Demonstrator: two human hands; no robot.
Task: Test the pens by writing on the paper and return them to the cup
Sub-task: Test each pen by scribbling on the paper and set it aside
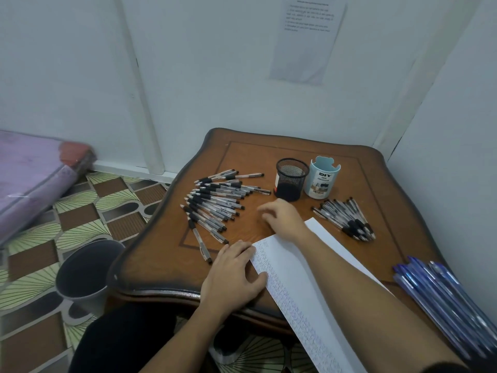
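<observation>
- Pens (215, 203) with clear barrels lie fanned out on the left part of the counter (376, 170), and one lies apart below the fan.
- A second heap of pens (347, 216) lies right of the paper, just below the two cups.
- The black mesh cup (291, 179) and the pale blue cup (321, 181) stand upright side by side near the far edge.
- The paper (301, 286) lies slantwise over the near edge, with small scribbles down its left side.
- The left hand (234, 273) rests flat on the paper's left edge, its grip released.
- The right hand (282, 216) is blurred above the counter between fan and paper, with fingers loosely bent and the grip slack, nothing seen in it.
- Blue pens (443, 297) lie bundled at the near right corner.
- A dark bucket (86, 270) stands on the floor to the left.
</observation>
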